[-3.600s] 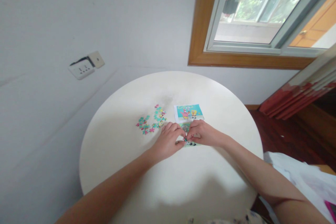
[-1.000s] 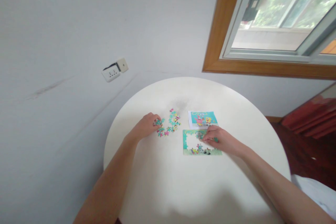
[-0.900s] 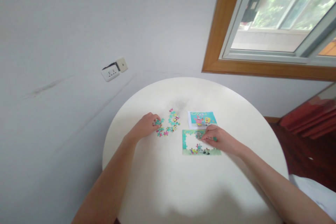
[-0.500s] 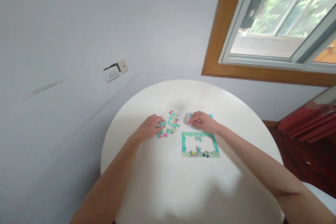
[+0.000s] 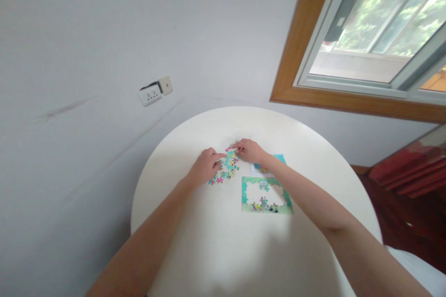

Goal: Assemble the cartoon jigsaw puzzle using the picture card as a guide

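A loose pile of jigsaw puzzle pieces (image 5: 228, 167), mostly teal with some pink and yellow, lies on the white table. My left hand (image 5: 206, 167) rests at the pile's left side, index finger stretched over the pieces and thumb apart from it. At the far edge of the pile, my right hand (image 5: 249, 150) points its index finger at a pink piece (image 5: 228, 149); its other fingers are curled. Nothing shows in either hand. Nearer to me lies a partly assembled puzzle (image 5: 249, 207), its frame joined around a white gap. My right forearm partly covers a picture card (image 5: 258, 171).
The round white table (image 5: 216, 250) stands against a pale wall with a socket (image 5: 150, 95). A wood-framed window (image 5: 348, 97) is at the upper right. Red cloth (image 5: 407, 167) hangs at the right, and a white surface (image 5: 418, 264) shows at the lower right.
My right hand has moved left from the picture card to the far edge of the pile. My left index finger has stretched out over the pieces.
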Action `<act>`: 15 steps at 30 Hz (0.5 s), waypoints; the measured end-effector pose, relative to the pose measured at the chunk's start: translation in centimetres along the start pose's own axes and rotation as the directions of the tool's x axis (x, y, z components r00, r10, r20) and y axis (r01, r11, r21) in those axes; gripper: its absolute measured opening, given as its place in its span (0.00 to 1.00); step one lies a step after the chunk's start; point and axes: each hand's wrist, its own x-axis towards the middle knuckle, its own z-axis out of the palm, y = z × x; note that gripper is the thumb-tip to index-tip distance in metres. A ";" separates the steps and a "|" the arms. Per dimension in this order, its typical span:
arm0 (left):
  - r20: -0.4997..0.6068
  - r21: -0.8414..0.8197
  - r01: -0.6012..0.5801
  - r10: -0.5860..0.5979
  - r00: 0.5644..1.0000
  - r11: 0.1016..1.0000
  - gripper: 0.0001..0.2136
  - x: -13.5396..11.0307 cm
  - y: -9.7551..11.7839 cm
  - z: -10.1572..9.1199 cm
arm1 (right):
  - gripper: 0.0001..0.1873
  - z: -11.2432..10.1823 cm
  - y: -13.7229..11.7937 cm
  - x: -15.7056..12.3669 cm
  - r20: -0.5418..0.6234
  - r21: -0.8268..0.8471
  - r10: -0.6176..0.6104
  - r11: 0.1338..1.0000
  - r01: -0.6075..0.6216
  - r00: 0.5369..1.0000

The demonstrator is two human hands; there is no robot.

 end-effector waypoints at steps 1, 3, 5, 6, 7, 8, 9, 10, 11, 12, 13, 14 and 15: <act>-0.001 -0.003 -0.003 0.003 1.000 1.000 0.16 0.0 0.0 0.2 | 0.19 0.1 -0.2 0.4 0.004 -0.003 0.002 1.000 -0.002 1.000; -0.001 -0.016 -0.008 0.008 1.000 1.000 0.15 0.1 -0.1 0.4 | 0.20 0.2 -0.5 1.2 0.014 -0.003 0.003 1.000 -0.003 1.000; -0.003 -0.037 -0.010 0.010 1.000 0.999 0.14 0.1 -0.2 0.4 | 0.20 0.2 -0.8 1.9 0.026 0.000 0.001 1.000 -0.001 1.000; -0.006 -0.050 -0.008 0.008 1.000 0.999 0.14 0.1 -0.3 0.4 | 0.20 0.2 -0.9 2.2 0.035 0.003 -0.002 1.000 0.002 0.999; -0.010 -0.064 -0.003 0.002 1.000 0.998 0.14 0.1 -0.4 0.3 | 0.19 0.2 -0.9 2.5 0.045 0.005 -0.005 1.000 0.005 0.999; -0.016 -0.079 0.007 -0.008 1.000 0.997 0.15 0.1 -0.6 0.1 | 0.19 0.1 -1.0 2.8 0.055 0.008 -0.009 1.000 0.009 0.998; -0.024 -0.095 0.020 -0.022 0.999 0.995 0.15 0.1 -0.8 -0.1 | 0.18 0.1 -1.0 3.1 0.067 0.013 -0.014 1.000 0.013 0.998; -0.033 -0.112 0.035 -0.039 0.999 0.993 0.16 0.1 -1.1 -0.4 | 0.18 0.1 -0.9 3.3 0.078 0.019 -0.020 1.000 0.018 0.997; -0.041 -0.128 0.052 -0.058 0.998 0.990 0.16 0.1 -1.4 -0.7 | 0.18 0.0 -0.9 3.5 0.089 0.026 -0.025 0.999 0.022 0.996; -0.046 -0.143 0.067 -0.074 0.996 0.987 0.16 0.1 -1.7 -1.0 | 0.17 0.0 -0.8 3.7 0.098 0.035 -0.030 0.999 0.026 0.995; -0.046 -0.157 0.079 -0.087 0.995 0.984 0.15 0.0 -2.0 -1.3 | 0.17 -0.1 -0.7 3.8 0.104 0.045 -0.035 0.999 0.030 0.994; -0.042 -0.169 0.088 -0.097 0.994 0.982 0.14 -0.1 -2.2 -1.6 | 0.16 -0.1 -0.6 3.9 0.108 0.056 -0.041 0.998 0.035 0.993; -0.031 -0.179 0.092 -0.099 0.995 0.979 0.14 -0.1 -2.3 -1.9 | 0.15 -0.1 -0.6 3.9 0.108 0.068 -0.049 0.997 0.041 0.993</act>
